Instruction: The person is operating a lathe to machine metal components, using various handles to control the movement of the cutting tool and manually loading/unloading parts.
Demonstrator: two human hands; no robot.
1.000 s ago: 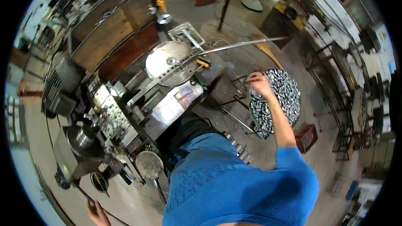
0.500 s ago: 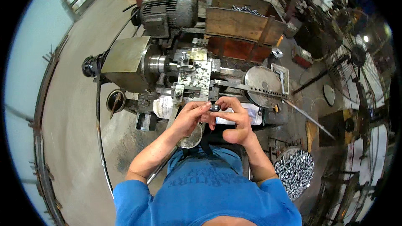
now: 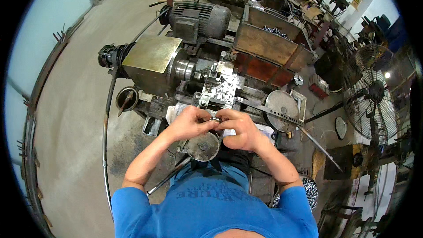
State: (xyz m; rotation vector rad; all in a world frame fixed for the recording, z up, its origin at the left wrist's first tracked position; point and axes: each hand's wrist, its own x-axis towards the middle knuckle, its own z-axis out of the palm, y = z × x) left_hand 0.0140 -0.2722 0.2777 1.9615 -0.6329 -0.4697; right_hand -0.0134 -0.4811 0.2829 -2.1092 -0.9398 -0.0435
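Observation:
A small, shiny metal cylinder (image 3: pixel 214 119) is held between my two hands, in front of the lathe. My left hand (image 3: pixel 190 123) pinches one end, thumb and fingers closed. From the other side, my right hand (image 3: pixel 241 128) grips the opposite end with its fingertips, which partly cover the piece. Just beyond the hands lies the lathe's cross slide (image 3: pixel 220 89), sprinkled with dark chips. The bright spindle nose (image 3: pixel 183 69) is to its left. Below the hands sits a round metal handwheel (image 3: pixel 202 147).
A motor (image 3: pixel 200 21) and a wooden bin (image 3: pixel 265 43) of metal parts stand behind the lathe. To the right are a round metal plate (image 3: pixel 280 109), a long rod (image 3: pixel 319 149) and a caged fan (image 3: pixel 374 91). A basket of shiny parts (image 3: pixel 311 192) sits low right; a pot with a brush (image 3: pixel 127 100) is left.
The view has shifted, so the lathe appears lower and further right. My right-hand fingers have closed in on the metal cylinder, and both hands are closer together.

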